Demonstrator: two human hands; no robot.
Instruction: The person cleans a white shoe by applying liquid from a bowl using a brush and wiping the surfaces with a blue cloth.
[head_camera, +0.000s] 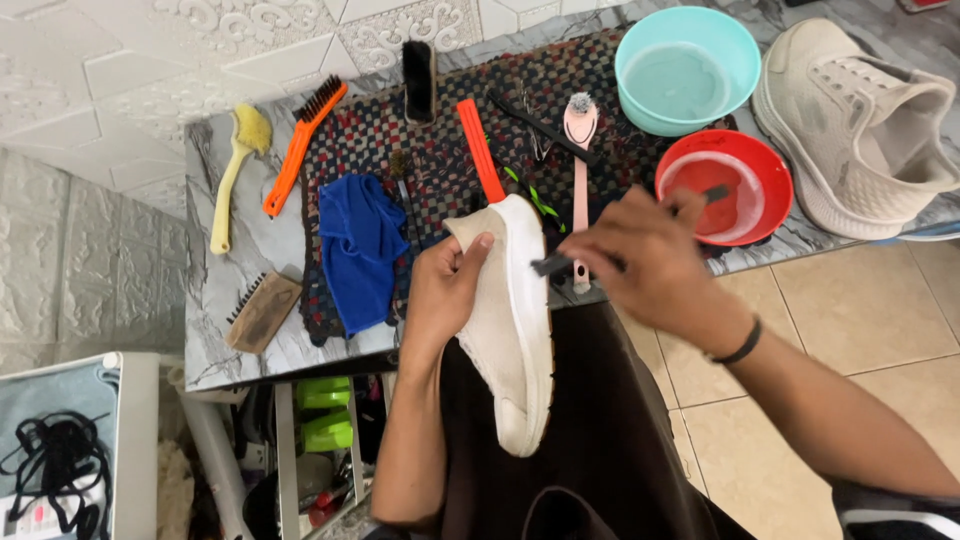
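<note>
Grey marble-look tabletop (250, 250) with a dark woven checked mat (420, 140) on it, white embossed wall panels behind, beige floor tiles to the right.

Fingers first: the left hand (447, 285) has its thumb pressed on the fabric upper and the rest curled round the back of a cream fabric sneaker with a white rubber sole (510, 320), so it's firmly closed on it. The sneaker sits over the person's lap, just at the table's near edge. Its long axis runs roughly away-to-near, one end up by the mat, the other pointing down toward the body, sole edge facing right. The left forearm comes straight up from below.

The right hand (640, 260) is curled around a small dark-handled brush (552, 264), bristle end touching the sole's side; it's a bit blurred. That wrist wears a black band, forearm angling in from lower right.

Just beyond it sit a red plastic bowl (745, 215), a teal plastic basin (690, 110) and a second cream sneaker (860, 130). A blue cloth (358, 250) lies left of the held shoe.
</note>
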